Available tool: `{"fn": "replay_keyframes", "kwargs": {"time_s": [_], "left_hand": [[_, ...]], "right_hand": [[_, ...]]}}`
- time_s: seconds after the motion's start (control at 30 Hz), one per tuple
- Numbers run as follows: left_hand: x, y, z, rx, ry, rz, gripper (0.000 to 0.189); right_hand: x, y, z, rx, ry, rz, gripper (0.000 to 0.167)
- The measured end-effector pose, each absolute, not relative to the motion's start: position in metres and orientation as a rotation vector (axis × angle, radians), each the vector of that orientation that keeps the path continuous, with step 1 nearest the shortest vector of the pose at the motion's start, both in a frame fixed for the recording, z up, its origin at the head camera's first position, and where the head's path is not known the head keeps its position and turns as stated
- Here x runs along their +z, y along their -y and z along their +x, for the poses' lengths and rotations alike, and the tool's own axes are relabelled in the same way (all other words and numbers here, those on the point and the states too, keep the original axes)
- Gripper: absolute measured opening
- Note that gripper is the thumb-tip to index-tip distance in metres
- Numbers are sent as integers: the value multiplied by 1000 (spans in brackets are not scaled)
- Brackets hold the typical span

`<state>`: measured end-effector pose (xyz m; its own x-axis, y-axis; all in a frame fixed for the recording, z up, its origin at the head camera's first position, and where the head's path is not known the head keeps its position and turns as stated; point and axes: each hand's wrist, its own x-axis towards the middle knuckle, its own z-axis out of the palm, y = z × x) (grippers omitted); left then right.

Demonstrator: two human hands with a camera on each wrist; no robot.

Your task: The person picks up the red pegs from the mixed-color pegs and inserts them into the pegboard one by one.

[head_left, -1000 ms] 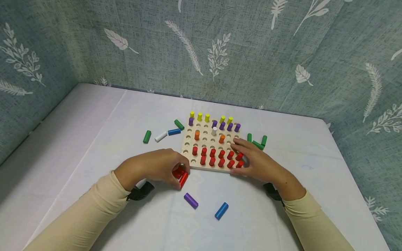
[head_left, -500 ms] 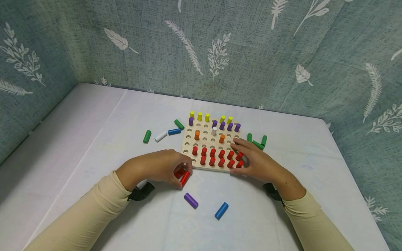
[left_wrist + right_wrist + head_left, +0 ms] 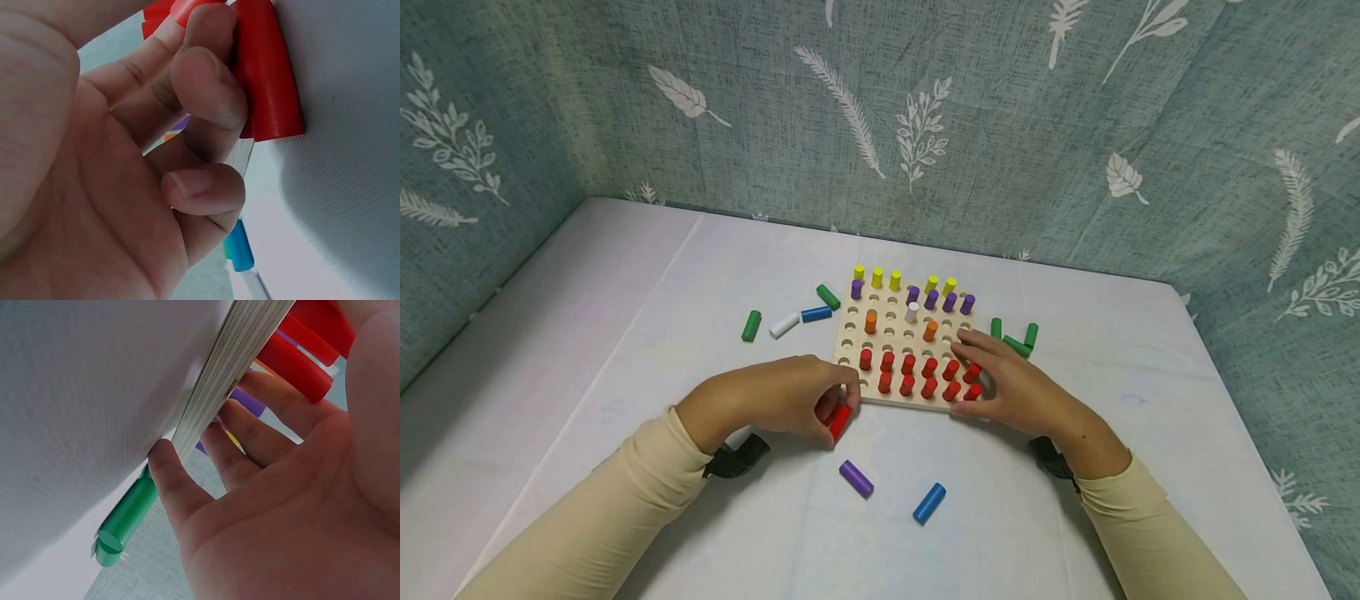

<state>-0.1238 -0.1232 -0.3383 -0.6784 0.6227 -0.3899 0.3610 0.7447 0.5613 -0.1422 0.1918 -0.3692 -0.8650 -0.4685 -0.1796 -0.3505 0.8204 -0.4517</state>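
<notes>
Left of the wooden pegboard's near corner, my left hand (image 3: 797, 400) pinches a red peg (image 3: 840, 422) between thumb and curled fingers, low over the table. In the left wrist view, a red peg (image 3: 265, 75) lies on the cloth against the fingertips, with more red partly hidden behind the hand. The pegboard (image 3: 917, 403) carries two near rows of red pegs (image 3: 907, 365), plus orange, white, purple and yellow ones. My right hand (image 3: 1011, 385) rests along the board's right edge, fingers spread and nearly straight, as the right wrist view confirms.
A purple peg (image 3: 856, 479) and a blue peg (image 3: 929, 504) lie in front of the board. Green, white (image 3: 785, 326) and blue pegs are scattered at its left. Several green pegs (image 3: 1017, 347) lie past its right edge. A patterned curtain (image 3: 880, 125) stands behind the table.
My left fingers have closed in around the red pegs, and less red shows between them now. The left hand shifted slightly right. My right hand and the board stayed in place.
</notes>
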Motion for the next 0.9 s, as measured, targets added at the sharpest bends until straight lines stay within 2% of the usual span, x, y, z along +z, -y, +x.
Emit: {"fn": "replay_keyframes", "kwargs": {"time_s": [0.9], "left_hand": [[-339,121,-127,674,-2413,744,27]], "right_hand": [[-369,-191,-143,-583,-2723,-615,92]]}}
